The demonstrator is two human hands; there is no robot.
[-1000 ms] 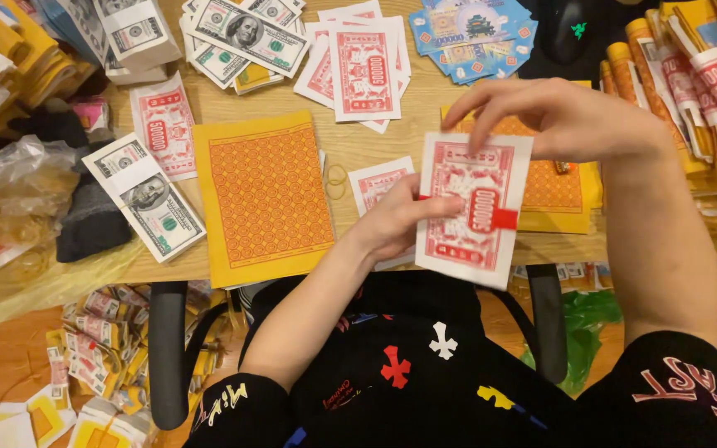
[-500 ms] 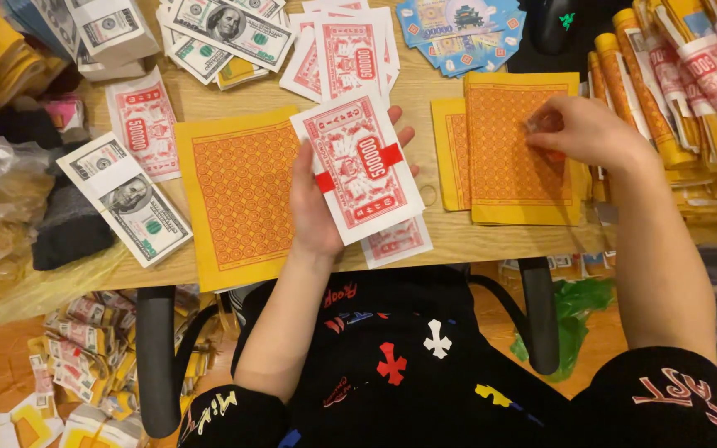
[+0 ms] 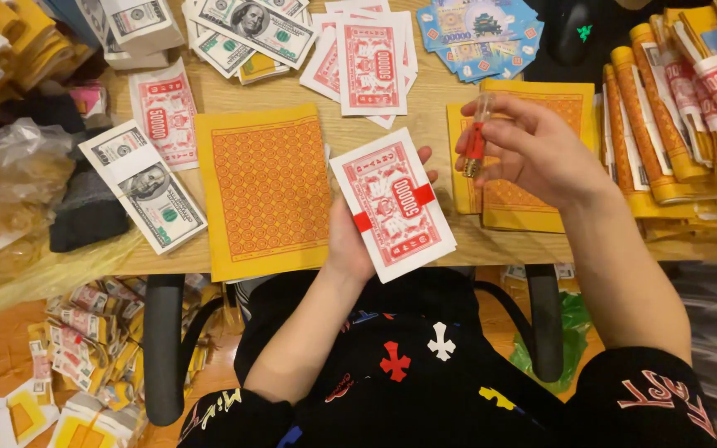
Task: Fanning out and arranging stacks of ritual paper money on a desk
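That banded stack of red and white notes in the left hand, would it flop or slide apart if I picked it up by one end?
The banded stack probably stays fairly stiff: it lies flat across the left hand without drooping. The red band around its middle likely keeps the sheets together. The corners past the band may still fan a little, and it looks light for its size.

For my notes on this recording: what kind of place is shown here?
Probably a home workbench for bundling paper offerings: a wooden table crowded with banknote-style bundles, yellow printed sheets, and more bundles on the floor.
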